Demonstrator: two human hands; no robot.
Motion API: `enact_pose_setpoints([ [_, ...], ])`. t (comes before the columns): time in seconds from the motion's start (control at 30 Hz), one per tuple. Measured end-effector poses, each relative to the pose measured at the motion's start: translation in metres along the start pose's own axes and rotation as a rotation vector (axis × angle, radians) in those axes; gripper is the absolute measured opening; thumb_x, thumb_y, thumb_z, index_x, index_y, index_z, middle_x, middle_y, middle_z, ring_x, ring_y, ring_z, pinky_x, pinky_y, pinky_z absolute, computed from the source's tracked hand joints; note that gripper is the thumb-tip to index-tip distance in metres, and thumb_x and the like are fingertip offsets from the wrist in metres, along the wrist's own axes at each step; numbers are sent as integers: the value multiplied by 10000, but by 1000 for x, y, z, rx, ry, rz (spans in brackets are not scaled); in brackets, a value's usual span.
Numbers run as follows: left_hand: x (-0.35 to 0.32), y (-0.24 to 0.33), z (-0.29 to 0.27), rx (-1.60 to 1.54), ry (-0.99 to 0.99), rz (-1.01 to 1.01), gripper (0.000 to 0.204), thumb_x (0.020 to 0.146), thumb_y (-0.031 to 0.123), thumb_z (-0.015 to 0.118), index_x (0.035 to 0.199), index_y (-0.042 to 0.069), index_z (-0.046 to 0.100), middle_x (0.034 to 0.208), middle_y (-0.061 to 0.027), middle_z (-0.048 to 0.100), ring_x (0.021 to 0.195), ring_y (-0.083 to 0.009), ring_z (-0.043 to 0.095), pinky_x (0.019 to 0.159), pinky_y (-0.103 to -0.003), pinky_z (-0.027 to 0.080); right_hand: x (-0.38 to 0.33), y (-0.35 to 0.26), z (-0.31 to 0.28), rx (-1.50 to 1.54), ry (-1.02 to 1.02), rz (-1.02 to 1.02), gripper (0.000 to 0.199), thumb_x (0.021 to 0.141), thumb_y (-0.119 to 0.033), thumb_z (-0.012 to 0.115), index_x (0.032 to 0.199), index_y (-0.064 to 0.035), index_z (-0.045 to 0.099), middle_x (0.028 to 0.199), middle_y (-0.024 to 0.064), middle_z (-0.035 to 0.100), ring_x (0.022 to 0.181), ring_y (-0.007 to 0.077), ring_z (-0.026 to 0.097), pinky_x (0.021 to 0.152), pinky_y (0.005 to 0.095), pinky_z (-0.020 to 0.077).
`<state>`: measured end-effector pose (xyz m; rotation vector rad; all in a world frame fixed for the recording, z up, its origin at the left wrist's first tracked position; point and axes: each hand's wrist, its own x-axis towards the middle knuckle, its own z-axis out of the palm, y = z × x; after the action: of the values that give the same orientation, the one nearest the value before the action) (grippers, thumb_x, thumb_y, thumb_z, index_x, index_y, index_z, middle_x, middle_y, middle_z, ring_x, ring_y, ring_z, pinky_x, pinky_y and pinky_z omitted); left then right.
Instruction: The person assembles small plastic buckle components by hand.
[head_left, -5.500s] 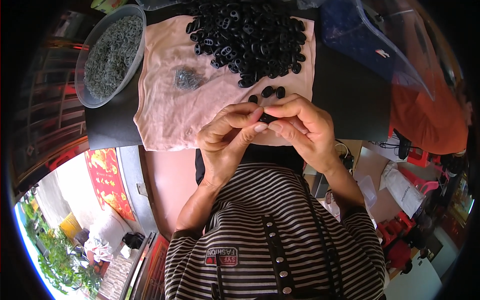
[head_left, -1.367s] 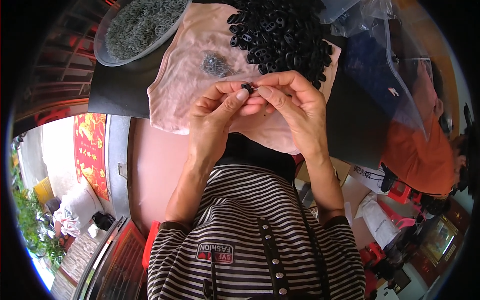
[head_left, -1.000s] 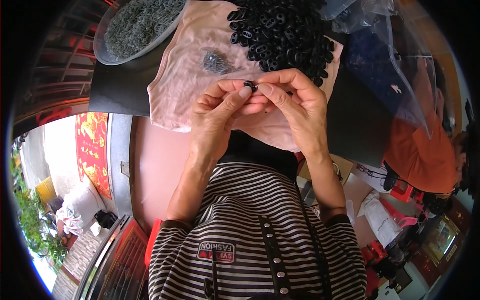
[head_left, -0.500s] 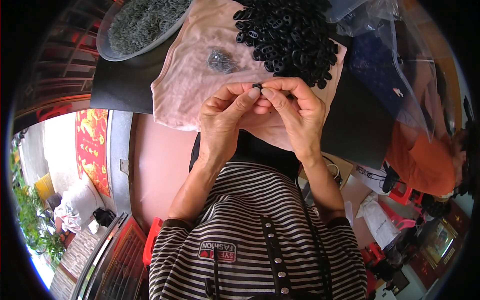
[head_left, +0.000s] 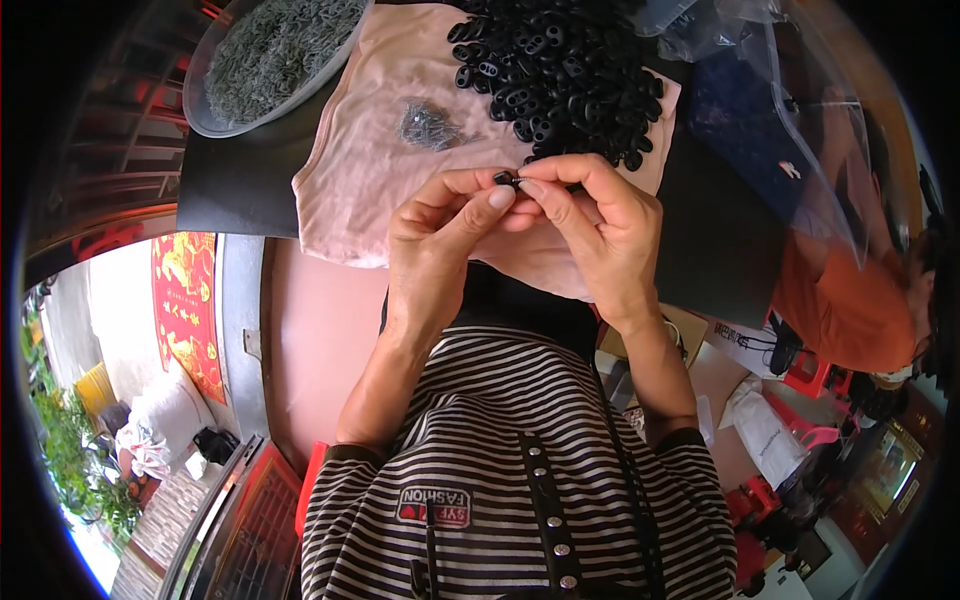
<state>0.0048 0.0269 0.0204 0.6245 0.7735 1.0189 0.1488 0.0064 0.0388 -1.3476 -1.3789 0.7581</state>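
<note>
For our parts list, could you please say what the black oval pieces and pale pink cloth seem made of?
Black oval pieces: probably plastic, smooth and slightly shiny, given small highlights. Pale pink cloth: apparently matte fabric, given soft wrinkles; fibre unclear.

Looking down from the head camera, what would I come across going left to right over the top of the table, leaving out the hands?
Clear tub of small grey pieces → small grey heap on the pink cloth → big pile of black parts → clear plastic sheeting.
</note>
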Motion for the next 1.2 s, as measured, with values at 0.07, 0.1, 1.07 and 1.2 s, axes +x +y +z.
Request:
enact_pose_setpoints([
  [0.07,-2,-2,-4,25,-16,-27,148,884,44,572,989,-58,601,873,-127,668,771,-159,658,758,-250,525,-3,-1,-1,-20,17,-9,80,809,1,636,888,-6,630,758,66,631,677,116,629,585,216,497],
  [0.1,-2,-3,-4,26,-19,-30,148,884,44,572,989,-58,601,873,-127,668,771,-159,658,758,-250,525,-5,1,-1,-64,8,-36,81,805,0,639,885,-9,630,757,65,630,667,117,621,582,219,492],
  [1.07,7,-6,-8,111,-88,-62,143,872,92,606,934,-35,580,862,-112,651,753,-146,621,721,-255,505,33,20,-18,-747,-61,-251,206,725,-57,677,918,-127,662,834,-2,523,768,161,564,587,299,483],
  [1.2,6,-3,-7,98,-82,-77,148,874,98,606,932,-35,581,863,-111,651,755,-145,623,720,-254,507,35,27,-19,-727,-42,-331,180,745,-75,685,919,-115,661,818,0,540,700,135,558,559,277,470],
])
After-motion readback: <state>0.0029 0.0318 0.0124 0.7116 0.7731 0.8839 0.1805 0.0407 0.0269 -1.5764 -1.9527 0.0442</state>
